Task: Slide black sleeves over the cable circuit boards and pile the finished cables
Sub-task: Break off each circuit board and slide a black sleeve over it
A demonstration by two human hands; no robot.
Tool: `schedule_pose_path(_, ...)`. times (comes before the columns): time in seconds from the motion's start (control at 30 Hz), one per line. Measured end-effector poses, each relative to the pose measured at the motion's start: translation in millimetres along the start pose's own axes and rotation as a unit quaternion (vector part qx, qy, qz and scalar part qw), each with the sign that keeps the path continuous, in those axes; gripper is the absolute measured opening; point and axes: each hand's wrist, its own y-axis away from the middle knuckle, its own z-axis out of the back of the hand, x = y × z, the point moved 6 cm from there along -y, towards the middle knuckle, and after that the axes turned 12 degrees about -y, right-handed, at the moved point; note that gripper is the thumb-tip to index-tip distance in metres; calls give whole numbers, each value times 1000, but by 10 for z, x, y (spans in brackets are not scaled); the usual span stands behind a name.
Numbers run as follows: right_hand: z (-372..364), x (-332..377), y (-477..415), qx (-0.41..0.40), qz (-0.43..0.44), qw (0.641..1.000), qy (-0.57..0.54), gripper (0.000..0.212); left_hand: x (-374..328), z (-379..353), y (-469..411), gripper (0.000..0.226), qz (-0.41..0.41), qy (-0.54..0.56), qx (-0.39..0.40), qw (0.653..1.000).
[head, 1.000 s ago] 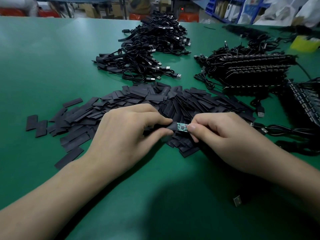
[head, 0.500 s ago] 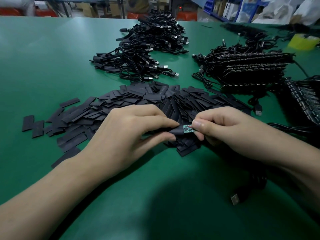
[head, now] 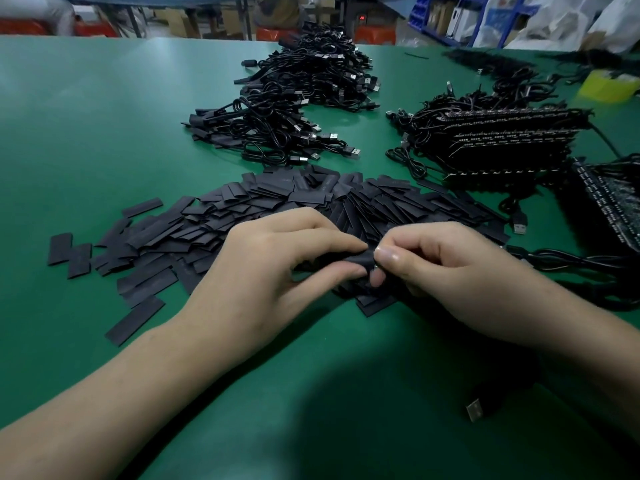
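My left hand (head: pixel 273 268) pinches a black sleeve (head: pixel 358 259) between thumb and forefinger. My right hand (head: pixel 446 271) meets it fingertip to fingertip and grips the cable's circuit board end, which is now almost wholly hidden inside the sleeve. The cable (head: pixel 568 258) trails off to the right from under my right hand. Both hands hover just above a wide spread of loose flat black sleeves (head: pixel 242 216) on the green table (head: pixel 86 133). Further back lies a pile of black USB cables (head: pixel 294 109).
Stacked black circuit board strips with cables (head: pixel 502 143) sit at the back right, more boards (head: pixel 609 202) at the right edge. A loose USB plug (head: pixel 474 410) lies near my right forearm. A yellow tape roll (head: pixel 609 86) stands far right. Boxes and bags line the background.
The green circuit board visible between my fingertips has slid into the black sleeve and is now covered. My hands have drawn closer together.
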Motion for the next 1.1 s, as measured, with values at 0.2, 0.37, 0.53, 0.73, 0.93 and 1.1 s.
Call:
schedule_pose_path(0.2,120,138,55,-99,113,988,-33,5,73,88,-2,18,49,17,-44,998)
schedule_pose_path(0.37,138,272,115,-152,197,968,41,3,70,82,-3,19,89,70,-36,993)
schedule_pose_path(0.53,155,333,152,-178,242,947,112,2,62,45,13,19,118,121,-27,985)
schedule_pose_path(0.73,144,343,168,-179,264,935,155,3,65,28,10,18,129,146,-23,981)
schedule_pose_path(0.93,109,347,172,-191,249,940,134,3,50,17,7,18,119,147,-20,982)
schedule_pose_path(1.1,162,278,166,-210,203,955,56,13,41,97,-5,20,118,121,-54,984)
